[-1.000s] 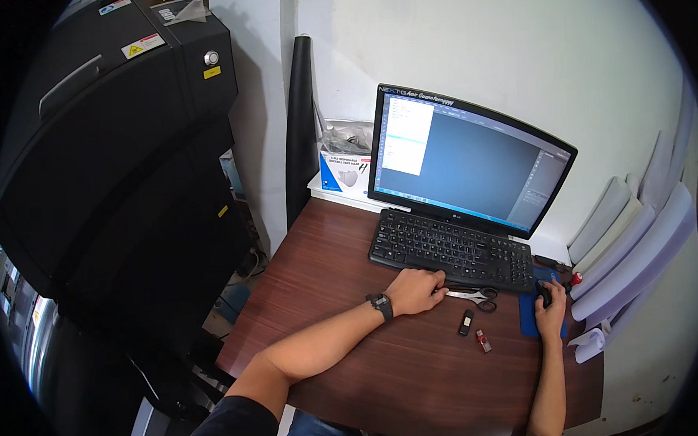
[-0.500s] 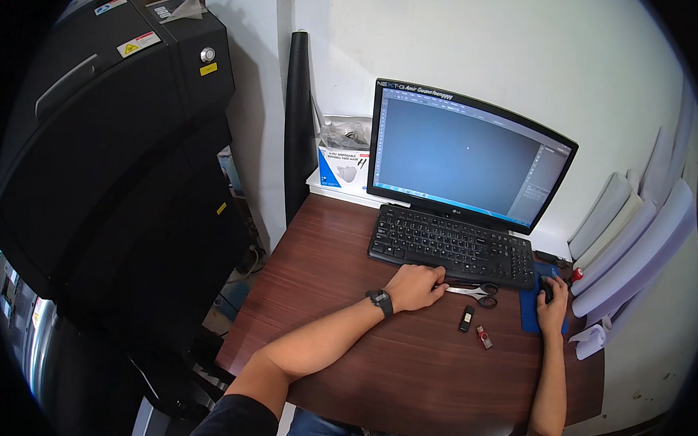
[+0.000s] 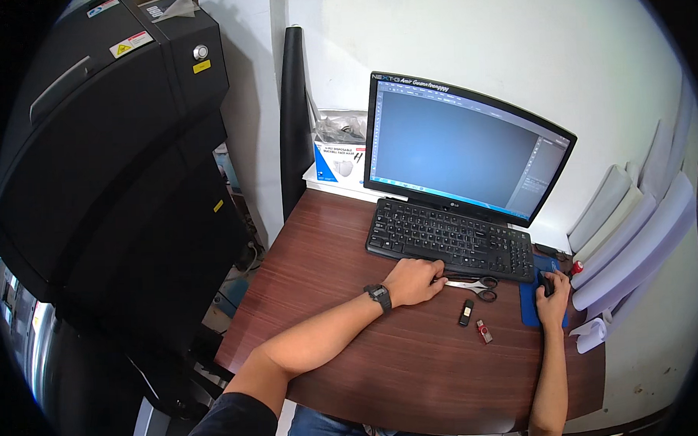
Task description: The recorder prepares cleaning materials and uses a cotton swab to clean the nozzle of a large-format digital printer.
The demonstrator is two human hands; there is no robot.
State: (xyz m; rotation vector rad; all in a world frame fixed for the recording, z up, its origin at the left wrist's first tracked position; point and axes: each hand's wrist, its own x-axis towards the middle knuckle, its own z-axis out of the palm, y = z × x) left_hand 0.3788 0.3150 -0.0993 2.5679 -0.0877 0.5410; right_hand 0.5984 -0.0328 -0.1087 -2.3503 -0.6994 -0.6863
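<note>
My left hand (image 3: 415, 282), with a black watch on its wrist, rests on the table along the front edge of a black keyboard (image 3: 450, 237). Its fingers are curled together; whatever they may hold is hidden. The blades of black-handled scissors (image 3: 484, 288) reach close to its fingertips. At the right, my right hand (image 3: 552, 301) is closed over a black computer mouse (image 3: 547, 286) on a blue mouse pad (image 3: 529, 308). Between the hands lie a black USB stick (image 3: 466, 313) and a red and silver USB stick (image 3: 484, 332).
Behind the keyboard stands a lit monitor (image 3: 454, 153). A mask box (image 3: 339, 161) sits at the back left, beside a tall black roll (image 3: 292, 120). Paper rolls (image 3: 634, 239) lean at the right table edge. A large black machine (image 3: 117, 172) fills the left side.
The view has shifted slightly, so everything sits a little higher. Both hands keep nearly the same places. The pointer seen mid-screen before no longer shows there.
</note>
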